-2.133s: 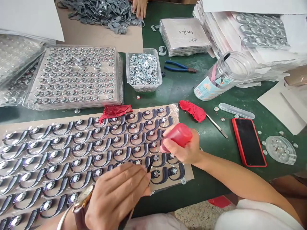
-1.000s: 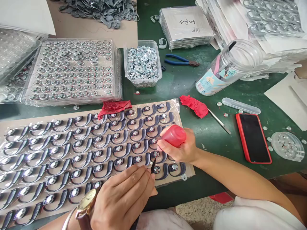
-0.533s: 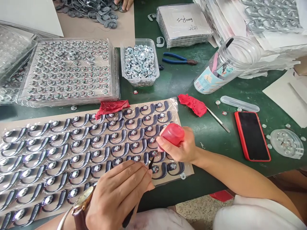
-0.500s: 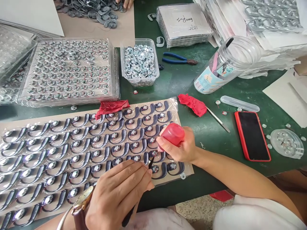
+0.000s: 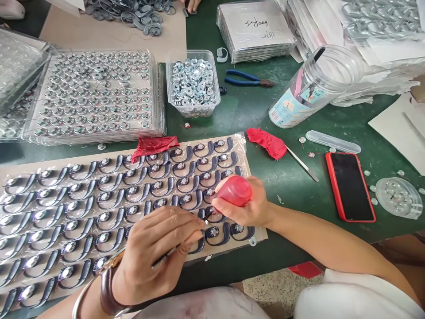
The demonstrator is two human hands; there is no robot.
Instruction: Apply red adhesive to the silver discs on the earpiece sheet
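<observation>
My left hand (image 5: pixel 159 248) is closed round slim dark tweezers (image 5: pixel 207 215), whose tip points at one of the ear-hook shells under my right hand. My right hand (image 5: pixel 254 208) grips a red squeeze bottle (image 5: pixel 235 191), tilted with its lower end toward the same spot; its nozzle is mostly hidden by my fingers. Dark ear-hook shells (image 5: pixel 219 235), each with a round silver speaker and thin red wires, lie in rows on a film-covered brown board (image 5: pixel 260 235). A small washer (image 5: pixel 253 241) sits at the board's lower right edge.
Behind the board stand stacked speaker trays (image 5: pixel 99 137) and a tub of washers (image 5: pixel 212 110). Blue-handled pliers (image 5: pixel 244 79), a clear jar (image 5: pixel 288 106), a red rag (image 5: pixel 267 141) around a metal blade, and a red-cased phone (image 5: pixel 352 188) lie rightward. Another person's fingers (image 5: pixel 191 5) show at the top.
My left hand has shifted slightly up and left, and the tweezers now lie flatter. The red bottle has moved slightly left and down. The other person's fingers have moved right.
</observation>
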